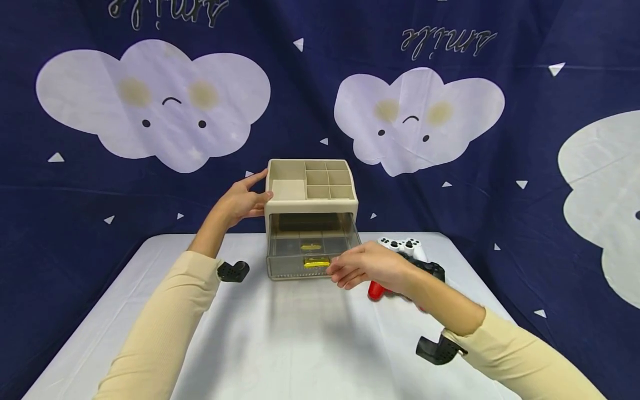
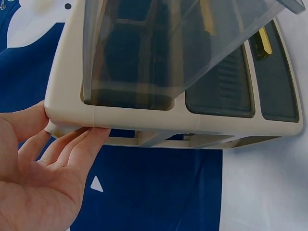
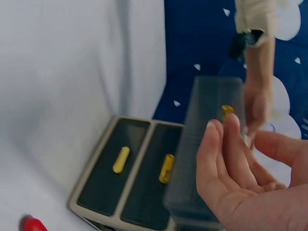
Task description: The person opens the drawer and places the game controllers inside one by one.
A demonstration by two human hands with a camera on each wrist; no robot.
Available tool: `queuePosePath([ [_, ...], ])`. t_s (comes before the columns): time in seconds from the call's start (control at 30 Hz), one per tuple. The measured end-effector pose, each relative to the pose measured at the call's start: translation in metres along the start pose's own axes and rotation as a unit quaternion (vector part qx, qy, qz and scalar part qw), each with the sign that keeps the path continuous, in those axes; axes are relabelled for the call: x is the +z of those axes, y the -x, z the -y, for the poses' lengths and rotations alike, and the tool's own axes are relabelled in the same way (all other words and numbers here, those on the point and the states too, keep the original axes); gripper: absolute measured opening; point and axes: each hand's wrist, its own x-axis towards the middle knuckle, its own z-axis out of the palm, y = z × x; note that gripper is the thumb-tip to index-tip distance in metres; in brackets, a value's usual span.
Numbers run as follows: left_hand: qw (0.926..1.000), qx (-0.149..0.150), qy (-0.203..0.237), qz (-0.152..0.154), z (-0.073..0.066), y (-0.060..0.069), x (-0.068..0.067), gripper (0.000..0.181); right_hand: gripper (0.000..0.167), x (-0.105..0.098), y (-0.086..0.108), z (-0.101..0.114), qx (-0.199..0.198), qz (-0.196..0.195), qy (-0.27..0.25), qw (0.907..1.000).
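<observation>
The cream organizer (image 1: pixel 311 207) stands on the tabletop (image 1: pixel 280 344), its clear top drawer (image 1: pixel 287 266) pulled out, lower drawers (image 3: pixel 107 185) closed; opening looks mostly done, what is left unclear. The left hand (image 1: pixel 243 199) spreads against its side; the right hand (image 1: pixel 375 265), fingers loose, is beside the gold handle (image 1: pixel 316 261). Game controllers (image 1: pixel 425 265) lie right of the organizer

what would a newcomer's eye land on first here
Probably the cream organizer far back on the white table, its smoky drawer pulled out, the left hand on the organizer's side and the right hand by that drawer's gold handle. Upside-down cloud faces on the navy backdrop behind come next, then the white controller and black controller at right.
</observation>
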Motion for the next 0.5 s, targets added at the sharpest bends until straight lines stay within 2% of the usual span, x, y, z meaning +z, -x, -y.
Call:
queuePosePath([
  [0.17, 1.0, 0.002, -0.008, -0.002, 0.001, -0.001, 0.0, 0.076, 0.037, -0.015, 0.006, 0.01, -0.012, 0.016, 0.01, 0.9998],
  [0.37, 0.9999, 0.003, -0.013, -0.002, 0.0, 0.0, -0.001, 0.077, 0.039, -0.035, 0.011, 0.017, -0.015, 0.006, 0.034, 0.9993],
  [0.5, 0.9999, 0.001, -0.013, -0.004, 0.0, 0.0, 0.0, 0.077, 0.04, -0.05, 0.014, 0.015, -0.018, -0.011, 0.041, 0.9989],
])
